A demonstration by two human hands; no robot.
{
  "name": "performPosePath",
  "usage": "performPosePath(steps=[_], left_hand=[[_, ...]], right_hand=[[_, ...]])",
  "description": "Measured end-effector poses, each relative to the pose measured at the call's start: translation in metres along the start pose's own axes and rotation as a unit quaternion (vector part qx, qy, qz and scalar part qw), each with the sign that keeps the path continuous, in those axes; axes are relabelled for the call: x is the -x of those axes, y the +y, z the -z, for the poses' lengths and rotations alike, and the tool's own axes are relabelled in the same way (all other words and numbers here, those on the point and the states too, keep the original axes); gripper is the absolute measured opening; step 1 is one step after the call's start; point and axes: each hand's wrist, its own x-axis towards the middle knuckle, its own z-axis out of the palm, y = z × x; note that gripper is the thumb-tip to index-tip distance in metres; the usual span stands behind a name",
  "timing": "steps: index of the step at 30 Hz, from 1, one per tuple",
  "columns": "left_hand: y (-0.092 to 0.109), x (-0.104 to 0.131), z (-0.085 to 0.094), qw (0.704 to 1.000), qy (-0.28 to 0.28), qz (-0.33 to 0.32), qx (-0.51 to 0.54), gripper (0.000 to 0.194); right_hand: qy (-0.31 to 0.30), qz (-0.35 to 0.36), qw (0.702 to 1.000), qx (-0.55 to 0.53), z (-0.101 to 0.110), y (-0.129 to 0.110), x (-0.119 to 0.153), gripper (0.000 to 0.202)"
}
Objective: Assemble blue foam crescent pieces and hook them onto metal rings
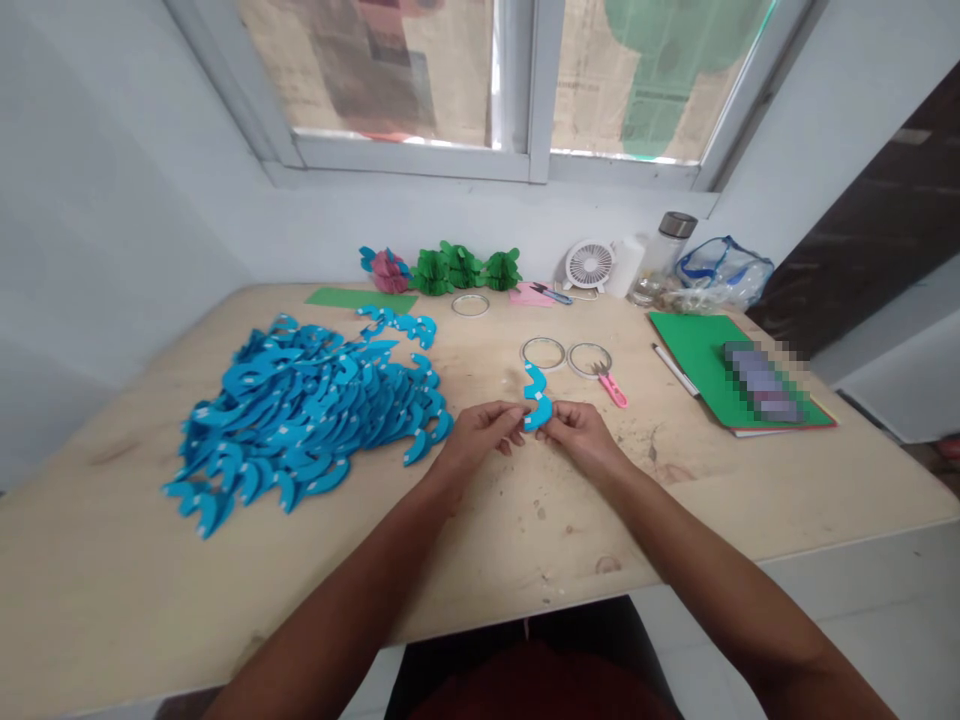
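Observation:
Between my two hands, just above the table, is a blue curved paper piece shaped like a wavy S with small white patches on it. My left hand pinches its lower left end. At its right edge, my right hand closes its thumb and fingers on the same piece. To the left lies a large heap of similar blue paper pieces. Beyond my hands rest two silver rings, and pink-handled thread snips lie with their blades over the right one.
Green paper flowers and a pink one stand by the wall. A green paper strip, another ring, a small white fan and a glass bottle are at the back. Right lies a green folder beside a marker.

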Motion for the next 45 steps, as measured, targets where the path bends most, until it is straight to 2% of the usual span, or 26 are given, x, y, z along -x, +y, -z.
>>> performPosePath(steps=[5, 16, 25, 33, 41, 43, 45], left_hand=[[-0.006, 0.0, -0.001, 0.999, -0.031, -0.016, 0.021, 0.036], [-0.006, 0.0, -0.002, 0.998, 0.03, -0.059, -0.015, 0.03], [0.004, 0.007, -0.005, 0.995, -0.01, -0.093, -0.041, 0.033], [0.013, 0.017, -0.007, 0.962, 0.035, -0.174, -0.206, 0.027], [0.013, 0.016, -0.004, 0.949, 0.041, -0.213, -0.23, 0.02], [0.01, 0.015, -0.003, 0.938, 0.043, -0.235, -0.25, 0.021], [0.007, 0.014, -0.003, 0.916, 0.048, -0.273, -0.291, 0.023]], right_hand=[[-0.001, 0.006, 1.0, -0.008, 0.0, -0.001, 0.0, 0.017], [-0.019, 0.014, 1.0, 0.012, 0.002, 0.003, -0.001, 0.019], [-0.004, 0.009, 1.0, -0.002, 0.001, 0.002, -0.002, 0.016], [-0.012, 0.009, 1.0, -0.009, 0.002, 0.006, -0.003, 0.012], [-0.007, 0.006, 1.0, -0.004, 0.001, -0.001, 0.0, 0.014], [-0.005, 0.008, 1.0, -0.002, 0.001, 0.0, 0.0, 0.016], [-0.004, 0.009, 1.0, -0.005, 0.001, 0.001, -0.001, 0.016]])
